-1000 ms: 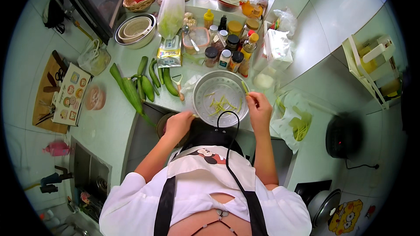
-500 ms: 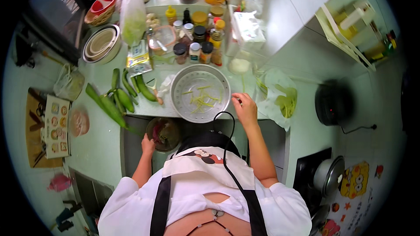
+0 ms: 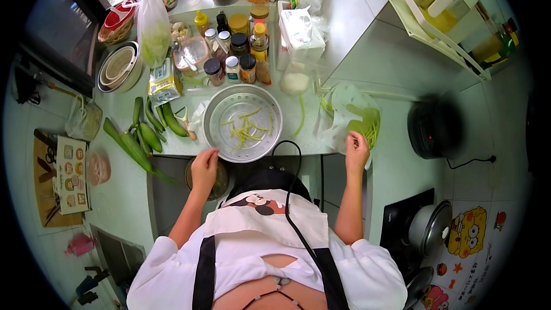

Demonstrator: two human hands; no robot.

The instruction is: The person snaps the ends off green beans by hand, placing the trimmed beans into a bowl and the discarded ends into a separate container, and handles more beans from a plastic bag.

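A round silver pan with holes in its base [image 3: 212, 116] sits at the counter's front edge, short green stem pieces [image 3: 245, 133] scattered inside. By its lower left rim is my left hand [image 3: 204, 170], fingers bent together; whatever they hold is too small to make out. It partly covers a dark bowl [image 3: 190, 179] below the counter edge. My right hand [image 3: 357, 148] is at the near side of a white plastic bag [image 3: 338, 136] holding green stems [image 3: 372, 121]. Its fingers are pinched, and I cannot tell on what. One long green stem [image 3: 301, 116] lies between pan and bag.
Left of the pan lie several long green gourds [image 3: 150, 136] and a peeler [image 3: 190, 128]. Seasoning jars [image 3: 232, 69] crowd the back, beside a tissue pack [image 3: 302, 30]. A black cable [image 3: 286, 195] hangs before my apron. At right stands a lidded pot [image 3: 427, 229].
My right hand has moved right, from the pan's rim to the bag. My left hand has risen from the bowl's rim toward the pan. The view has shifted slightly.
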